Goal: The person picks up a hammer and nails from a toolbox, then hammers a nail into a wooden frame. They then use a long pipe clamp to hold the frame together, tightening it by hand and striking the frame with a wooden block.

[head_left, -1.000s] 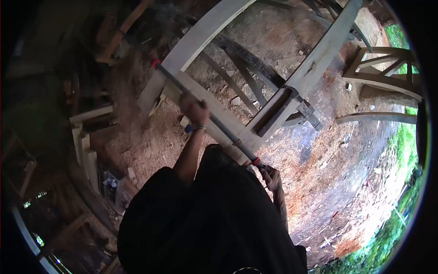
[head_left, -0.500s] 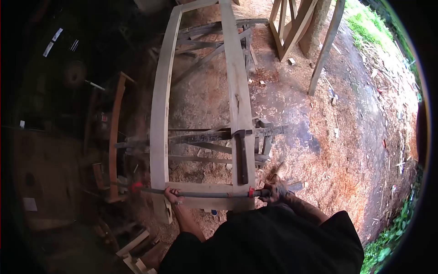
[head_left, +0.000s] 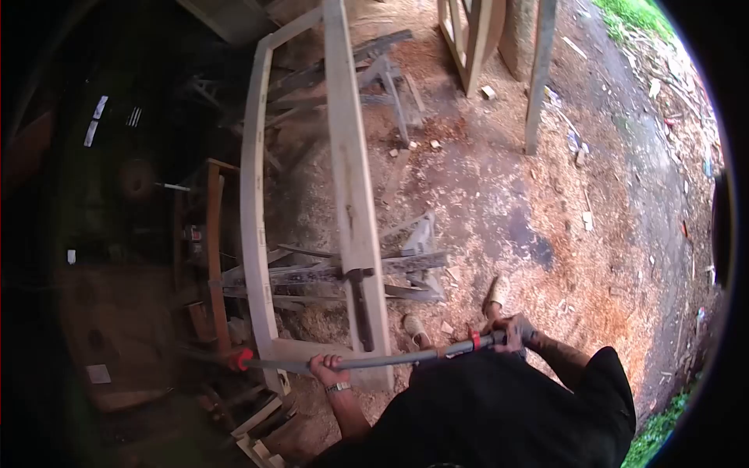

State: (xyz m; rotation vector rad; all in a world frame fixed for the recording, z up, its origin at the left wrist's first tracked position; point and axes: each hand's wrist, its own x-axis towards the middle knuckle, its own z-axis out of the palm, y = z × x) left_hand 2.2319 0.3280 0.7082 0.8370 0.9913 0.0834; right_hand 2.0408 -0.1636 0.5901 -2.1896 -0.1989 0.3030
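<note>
My left hand, a watch on its wrist, is wrapped round the grey bar of a long pipe clamp. At the clamp's right end my right hand grips near the screw end, just beyond a red jaw. Another red jaw sits at the left, beside the lower left corner of a wooden frame. The bar crosses over the frame's near end and reaches out past its right side. A hammer lies on the frame's right-hand board, head facing away from me.
Wooden sawhorses support the frame. My sandalled feet stand right of it on shaving-strewn ground. An upright post and another wooden frame stand farther back. Wood offcuts lie at the lower left.
The clamp's right end has swung out to the right, so its right jaw is now clear of the frame's side. Both hands keep their grip. The view has shifted, and my feet now show.
</note>
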